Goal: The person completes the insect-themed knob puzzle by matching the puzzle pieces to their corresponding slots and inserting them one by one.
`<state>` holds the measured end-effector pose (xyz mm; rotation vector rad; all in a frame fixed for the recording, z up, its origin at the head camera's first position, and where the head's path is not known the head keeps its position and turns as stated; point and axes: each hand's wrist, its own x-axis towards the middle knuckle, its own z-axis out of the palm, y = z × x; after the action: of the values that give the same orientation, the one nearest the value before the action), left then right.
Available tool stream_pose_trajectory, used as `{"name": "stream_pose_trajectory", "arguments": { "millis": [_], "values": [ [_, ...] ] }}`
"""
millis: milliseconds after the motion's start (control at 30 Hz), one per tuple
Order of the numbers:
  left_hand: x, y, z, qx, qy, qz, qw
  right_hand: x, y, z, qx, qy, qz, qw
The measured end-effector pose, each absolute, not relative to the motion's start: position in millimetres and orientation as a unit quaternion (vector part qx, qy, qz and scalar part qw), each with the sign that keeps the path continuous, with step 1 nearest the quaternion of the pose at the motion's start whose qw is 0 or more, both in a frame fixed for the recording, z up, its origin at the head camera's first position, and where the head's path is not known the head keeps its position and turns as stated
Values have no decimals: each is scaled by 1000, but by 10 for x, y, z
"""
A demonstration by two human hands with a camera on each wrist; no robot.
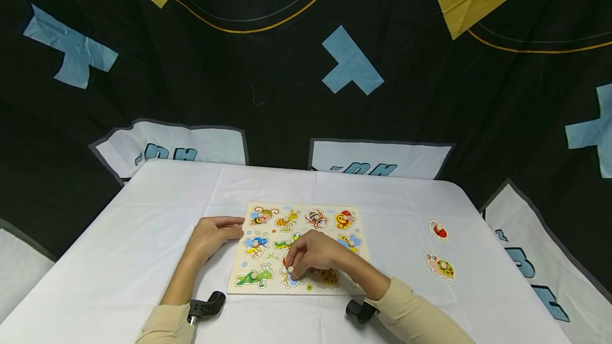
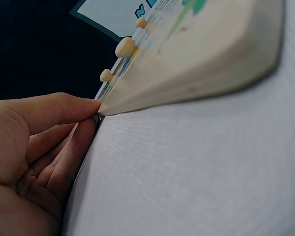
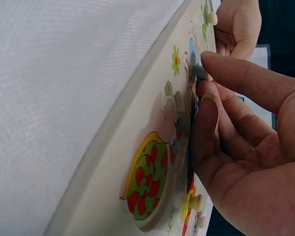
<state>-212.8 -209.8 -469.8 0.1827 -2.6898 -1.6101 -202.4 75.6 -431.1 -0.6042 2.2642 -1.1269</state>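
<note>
A wooden knob puzzle board (image 1: pixel 279 289) with colourful insect pictures lies flat on the table. My left hand (image 1: pixel 212 235) is at its left side; in the left wrist view the fingertips pinch the board's edge (image 2: pixel 187 93). Over the front row, my right hand (image 1: pixel 315 254) pinches the small knob of a blue-winged insect puzzle piece (image 1: pixel 292 281). The right wrist view shows thumb and fingers round that knob, with the piece (image 3: pixel 192 51) at the board surface. Beside it is a ladybug picture (image 3: pixel 147 182), without a knob. My right hand hides part of the middle row.
Two loose pieces lie on the white tablecloth to the right: a red ladybug (image 1: pixel 439 230) and a green-and-yellow spotted ladybug (image 1: pixel 441 267). A grasshopper piece (image 1: pixel 255 277) sits at the board's front left. Behind the table hangs a black cloth (image 1: pixel 287 110).
</note>
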Motion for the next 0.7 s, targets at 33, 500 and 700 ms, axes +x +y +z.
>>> {"name": "stream_pose_trajectory", "arguments": {
  "millis": [33,500,700],
  "values": [
    [-2128,-2097,-4700,58,-856,-513,0,-2024,760,-4305,-223,839,-417,268],
    [-2132,-2099,-4708,58,-856,-514,-1,-2097,956,-4211,-231,853,-401,241],
    [-2126,-2087,-4687,66,-860,-506,0,-2119,1079,-4139,-210,853,-413,238]
  ]
}}
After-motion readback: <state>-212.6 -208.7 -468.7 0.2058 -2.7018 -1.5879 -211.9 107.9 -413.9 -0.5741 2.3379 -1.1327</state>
